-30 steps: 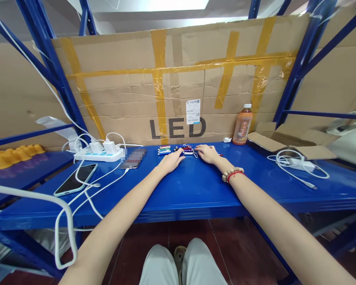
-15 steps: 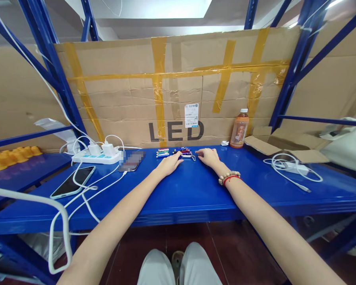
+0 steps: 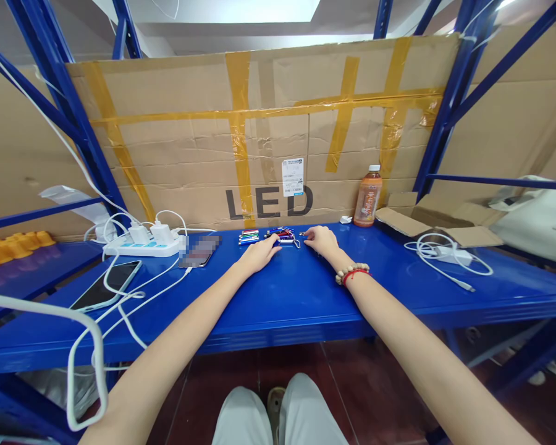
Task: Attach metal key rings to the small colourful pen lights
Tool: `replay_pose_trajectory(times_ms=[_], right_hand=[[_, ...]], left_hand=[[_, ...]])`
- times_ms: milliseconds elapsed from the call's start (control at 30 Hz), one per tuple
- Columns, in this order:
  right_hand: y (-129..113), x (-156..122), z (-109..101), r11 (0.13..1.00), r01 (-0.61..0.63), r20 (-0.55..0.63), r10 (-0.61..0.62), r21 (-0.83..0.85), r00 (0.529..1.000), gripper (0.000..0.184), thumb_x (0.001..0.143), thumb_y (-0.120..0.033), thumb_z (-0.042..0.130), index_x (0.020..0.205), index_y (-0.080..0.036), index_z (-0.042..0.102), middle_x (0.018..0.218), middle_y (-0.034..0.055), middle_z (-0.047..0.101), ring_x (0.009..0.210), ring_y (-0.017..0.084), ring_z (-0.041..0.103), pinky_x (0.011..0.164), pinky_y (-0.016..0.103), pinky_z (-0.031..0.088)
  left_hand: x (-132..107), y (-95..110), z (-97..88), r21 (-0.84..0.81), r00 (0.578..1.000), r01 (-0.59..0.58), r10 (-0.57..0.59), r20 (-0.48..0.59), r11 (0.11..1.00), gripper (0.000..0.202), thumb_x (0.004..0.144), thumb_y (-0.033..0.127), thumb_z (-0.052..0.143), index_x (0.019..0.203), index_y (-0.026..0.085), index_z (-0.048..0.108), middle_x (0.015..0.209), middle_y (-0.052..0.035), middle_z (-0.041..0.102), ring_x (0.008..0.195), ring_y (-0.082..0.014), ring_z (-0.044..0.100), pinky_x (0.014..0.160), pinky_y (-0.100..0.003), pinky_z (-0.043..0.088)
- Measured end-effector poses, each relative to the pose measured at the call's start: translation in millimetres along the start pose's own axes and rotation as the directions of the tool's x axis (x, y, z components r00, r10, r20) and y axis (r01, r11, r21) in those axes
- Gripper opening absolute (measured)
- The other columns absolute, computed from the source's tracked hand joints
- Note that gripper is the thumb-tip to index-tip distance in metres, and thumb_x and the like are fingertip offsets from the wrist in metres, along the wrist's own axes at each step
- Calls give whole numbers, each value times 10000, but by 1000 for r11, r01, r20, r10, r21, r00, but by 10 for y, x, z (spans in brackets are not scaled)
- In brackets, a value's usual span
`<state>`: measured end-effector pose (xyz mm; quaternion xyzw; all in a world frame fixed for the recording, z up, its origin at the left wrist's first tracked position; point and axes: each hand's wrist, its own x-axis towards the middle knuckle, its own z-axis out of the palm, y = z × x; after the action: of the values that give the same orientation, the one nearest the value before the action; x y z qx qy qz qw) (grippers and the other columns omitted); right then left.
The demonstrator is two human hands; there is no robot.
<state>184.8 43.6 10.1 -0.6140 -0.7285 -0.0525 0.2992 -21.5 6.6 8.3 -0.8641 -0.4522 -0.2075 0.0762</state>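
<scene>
Small shiny metal tubes in several colours lie in two groups at the back middle of the blue table. The left group point(image 3: 249, 237) is lined up side by side. The other, a looser pile point(image 3: 285, 233) of blue, red and silver pieces, has a silver clip at its right end. My left hand point(image 3: 261, 254) rests at the front of this pile, fingers stretched out and thumb apart. Just right of the clip, my right hand point(image 3: 322, 241) is closed with curled fingers on the tabletop. A small silvery bit shows at its fingertips; the rest is hidden.
A drink bottle point(image 3: 367, 196) and an open cardboard box point(image 3: 414, 222) stand at the right, behind a coiled white cable point(image 3: 438, 253). On the left are a power strip point(image 3: 143, 247), two phones and loose cables. Taped cardboard point(image 3: 189, 154) walls off the back.
The whole view has shifted slightly, so things sit a little further left. Red that showed beside my right hand is out of sight, and a silvery bit appears at its fingertips.
</scene>
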Motion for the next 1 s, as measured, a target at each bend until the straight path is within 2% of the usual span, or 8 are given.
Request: replay_pose_trajectory(times_ms=[367,633,700,767,867,933,1000], right_hand=[[46,28,46,996,-38,-3,38,78,999,265,682,-173,630,947,-170,634,825,28,646,792,148,592,664,234,441],[28,2,12,997,-74,0,74,29,997,194,688,-217,628,877,-177,650,811,32,653,810,165,596,667,247,438],[25,-8,-6,997,-66,-32,67,49,997,191,684,-216,633,871,-179,651,806,33,654,823,174,595,692,262,441],[12,-8,-13,987,-62,-103,78,145,992,194,690,-227,628,875,-174,650,806,35,654,818,176,597,708,274,449],[-70,7,-3,901,-4,-182,92,433,979,221,686,-241,632,884,-143,644,794,50,653,772,160,606,715,271,469],[-174,9,7,767,66,-160,49,639,986,262,668,-227,648,902,-111,633,805,72,652,764,154,612,726,262,482],[-295,-8,12,609,108,-99,-48,786,994,309,660,-217,654,941,-92,616,846,91,649,785,156,614,734,260,491]], left_hand=[[-2,4,0,20,1000,-12,12,-7,1000,260,886,366,305,1058,192,395,1060,-88,553,1005,-230,528,835,-343,416],[-6,18,-14,21,1000,-12,12,-2,1000,256,886,361,305,1052,190,397,1056,-91,554,987,-235,535,807,-341,428],[-8,18,-14,23,1000,-12,12,2,1000,260,888,364,301,1060,192,392,1061,-88,552,993,-236,532,802,-338,431],[-9,17,-12,24,1000,-12,12,-1,1000,261,887,363,305,1067,193,387,1071,-85,548,1006,-234,526,810,-337,429],[-9,17,-9,16,1000,-19,20,-11,1000,257,887,356,312,1062,185,392,1094,-84,537,1021,-228,517,829,-337,422],[-9,17,-8,2,999,-28,28,-15,1000,255,887,351,318,1063,183,395,1105,-80,532,1023,-220,516,838,-331,419],[-10,15,-7,-19,999,-40,39,-19,999,258,886,343,326,1081,188,391,1126,-75,522,1029,-211,513,845,-322,416]])
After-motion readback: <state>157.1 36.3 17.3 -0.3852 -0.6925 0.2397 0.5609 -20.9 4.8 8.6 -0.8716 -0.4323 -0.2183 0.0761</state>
